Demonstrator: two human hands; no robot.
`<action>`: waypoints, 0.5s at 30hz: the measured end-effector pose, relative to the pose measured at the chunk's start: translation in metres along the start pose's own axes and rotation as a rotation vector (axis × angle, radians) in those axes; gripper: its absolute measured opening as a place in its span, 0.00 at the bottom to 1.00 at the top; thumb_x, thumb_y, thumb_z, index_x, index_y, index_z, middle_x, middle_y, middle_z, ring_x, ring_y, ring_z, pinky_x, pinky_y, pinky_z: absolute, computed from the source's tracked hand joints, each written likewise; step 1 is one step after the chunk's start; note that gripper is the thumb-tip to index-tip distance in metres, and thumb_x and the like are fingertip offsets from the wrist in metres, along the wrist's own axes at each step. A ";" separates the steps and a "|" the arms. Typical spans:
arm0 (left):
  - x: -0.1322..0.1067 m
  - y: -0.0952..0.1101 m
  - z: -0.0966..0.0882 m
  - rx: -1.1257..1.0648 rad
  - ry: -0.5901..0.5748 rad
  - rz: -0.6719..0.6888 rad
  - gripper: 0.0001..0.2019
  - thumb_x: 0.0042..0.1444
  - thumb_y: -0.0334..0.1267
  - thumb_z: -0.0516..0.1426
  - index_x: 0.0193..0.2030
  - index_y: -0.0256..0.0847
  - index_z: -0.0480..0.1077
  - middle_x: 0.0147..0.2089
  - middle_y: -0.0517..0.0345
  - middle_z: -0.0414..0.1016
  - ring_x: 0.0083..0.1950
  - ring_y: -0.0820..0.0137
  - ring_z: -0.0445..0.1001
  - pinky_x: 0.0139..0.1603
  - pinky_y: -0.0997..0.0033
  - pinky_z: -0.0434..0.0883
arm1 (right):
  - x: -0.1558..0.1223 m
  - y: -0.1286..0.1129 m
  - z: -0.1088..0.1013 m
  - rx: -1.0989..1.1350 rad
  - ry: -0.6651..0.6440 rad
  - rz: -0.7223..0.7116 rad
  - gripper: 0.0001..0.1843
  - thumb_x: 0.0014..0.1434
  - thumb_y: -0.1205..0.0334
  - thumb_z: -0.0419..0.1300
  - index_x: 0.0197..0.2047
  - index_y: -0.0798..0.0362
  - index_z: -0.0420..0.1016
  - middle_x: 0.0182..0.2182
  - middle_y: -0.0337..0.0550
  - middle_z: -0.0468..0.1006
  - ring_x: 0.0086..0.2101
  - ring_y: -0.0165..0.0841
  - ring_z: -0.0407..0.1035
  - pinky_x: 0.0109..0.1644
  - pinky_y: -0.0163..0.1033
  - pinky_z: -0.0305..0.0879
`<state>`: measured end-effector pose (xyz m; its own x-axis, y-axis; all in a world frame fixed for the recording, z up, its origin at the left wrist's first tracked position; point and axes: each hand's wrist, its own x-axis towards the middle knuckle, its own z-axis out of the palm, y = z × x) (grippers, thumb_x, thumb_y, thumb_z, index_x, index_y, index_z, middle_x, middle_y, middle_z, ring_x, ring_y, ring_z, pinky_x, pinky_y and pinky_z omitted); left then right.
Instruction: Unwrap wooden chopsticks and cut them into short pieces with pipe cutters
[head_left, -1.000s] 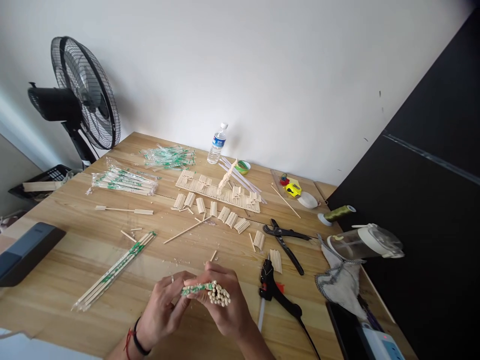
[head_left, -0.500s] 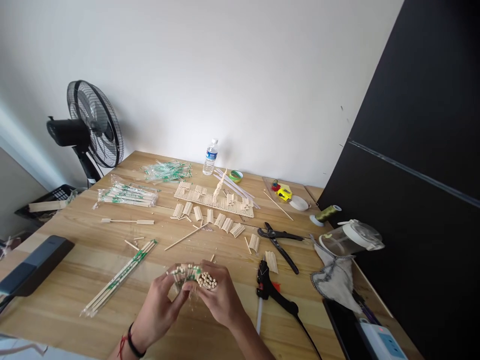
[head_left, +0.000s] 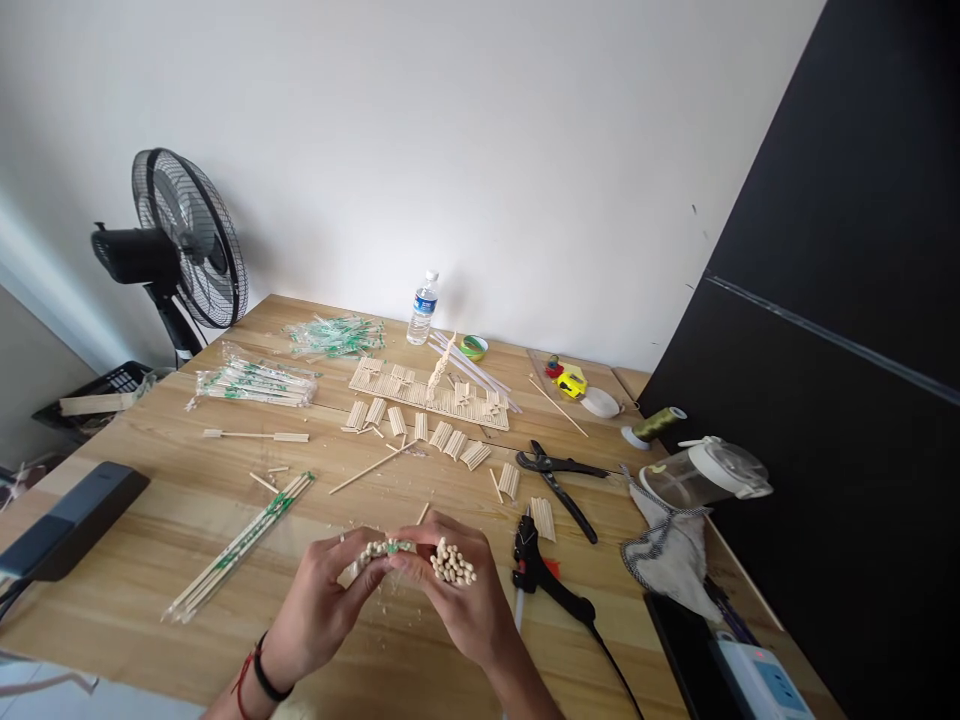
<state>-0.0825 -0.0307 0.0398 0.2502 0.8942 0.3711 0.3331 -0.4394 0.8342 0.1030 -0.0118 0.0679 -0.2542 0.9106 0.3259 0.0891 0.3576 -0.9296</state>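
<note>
Both of my hands hold a bundle of wooden sticks [head_left: 450,562] low over the near edge of the wooden table [head_left: 150,540]. My right hand [head_left: 469,600] is wrapped round the bundle, whose round stick ends point up and to the right. My left hand [head_left: 322,600] pinches the bundle's other end, where a green and clear wrapper [head_left: 379,549] shows. A ring sits on one finger of the left hand, and black and red bands circle its wrist.
A black glue gun [head_left: 544,580] and black cutters [head_left: 559,480] lie right of my hands. Wrapped chopsticks [head_left: 240,545] lie left. Glued stick panels [head_left: 427,395], a water bottle [head_left: 422,308], a thread spool [head_left: 656,425] and a jar on a cloth [head_left: 705,475] stand farther back. A fan [head_left: 176,240] stands left.
The bundle has turned in my hands: the stick ends now stick out further to the right of my right hand. The view has shifted slightly.
</note>
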 end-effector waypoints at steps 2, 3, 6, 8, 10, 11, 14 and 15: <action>0.001 -0.003 0.000 -0.024 -0.010 -0.007 0.06 0.69 0.36 0.59 0.42 0.43 0.77 0.35 0.59 0.82 0.33 0.71 0.79 0.36 0.78 0.72 | -0.001 0.001 -0.001 0.008 -0.025 0.005 0.08 0.62 0.57 0.70 0.43 0.50 0.87 0.29 0.40 0.79 0.29 0.32 0.72 0.35 0.36 0.68; 0.000 -0.004 0.000 -0.036 -0.015 -0.016 0.05 0.68 0.36 0.59 0.42 0.43 0.77 0.35 0.59 0.82 0.34 0.71 0.79 0.37 0.78 0.71 | -0.001 0.001 -0.002 0.015 -0.033 0.008 0.08 0.62 0.57 0.70 0.42 0.49 0.87 0.29 0.40 0.79 0.29 0.32 0.72 0.35 0.36 0.68; -0.001 -0.008 0.003 -0.061 -0.019 -0.041 0.05 0.68 0.36 0.59 0.42 0.43 0.77 0.36 0.59 0.82 0.35 0.70 0.79 0.38 0.77 0.71 | -0.001 0.002 -0.001 0.038 -0.039 0.015 0.08 0.62 0.56 0.70 0.42 0.50 0.86 0.31 0.41 0.78 0.30 0.33 0.72 0.35 0.36 0.68; -0.001 -0.008 0.005 -0.063 -0.009 -0.051 0.04 0.68 0.37 0.60 0.43 0.43 0.76 0.37 0.59 0.82 0.36 0.70 0.79 0.39 0.76 0.71 | 0.000 0.002 0.000 0.032 -0.032 0.013 0.07 0.63 0.57 0.70 0.41 0.50 0.86 0.32 0.42 0.78 0.31 0.33 0.72 0.35 0.37 0.68; -0.001 -0.009 0.007 -0.055 0.003 -0.051 0.04 0.68 0.36 0.60 0.43 0.43 0.77 0.36 0.59 0.82 0.34 0.71 0.78 0.37 0.77 0.71 | 0.000 0.003 0.000 0.012 -0.017 0.002 0.06 0.64 0.58 0.68 0.41 0.50 0.85 0.32 0.42 0.78 0.31 0.34 0.72 0.36 0.37 0.68; 0.000 -0.009 0.008 -0.052 0.007 -0.042 0.04 0.68 0.36 0.60 0.43 0.43 0.77 0.35 0.59 0.81 0.33 0.71 0.78 0.36 0.77 0.70 | 0.001 0.004 0.001 0.002 -0.010 -0.005 0.06 0.65 0.58 0.67 0.40 0.50 0.84 0.32 0.42 0.77 0.32 0.34 0.73 0.36 0.37 0.68; 0.003 -0.011 0.009 -0.061 -0.003 -0.009 0.06 0.68 0.34 0.59 0.43 0.43 0.78 0.35 0.58 0.81 0.34 0.71 0.78 0.36 0.77 0.70 | -0.001 0.009 0.001 -0.015 0.002 -0.011 0.06 0.66 0.60 0.66 0.37 0.51 0.81 0.31 0.42 0.77 0.32 0.34 0.72 0.37 0.38 0.67; 0.003 -0.012 0.010 -0.072 -0.012 -0.001 0.06 0.68 0.34 0.58 0.43 0.43 0.78 0.36 0.57 0.82 0.35 0.71 0.79 0.37 0.77 0.71 | -0.001 0.010 0.000 -0.020 0.000 -0.011 0.05 0.66 0.61 0.66 0.36 0.51 0.80 0.31 0.41 0.76 0.32 0.34 0.72 0.36 0.38 0.67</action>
<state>-0.0770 -0.0231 0.0270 0.2611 0.8935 0.3653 0.2670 -0.4305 0.8622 0.1040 -0.0095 0.0579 -0.2548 0.9067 0.3360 0.1059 0.3715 -0.9224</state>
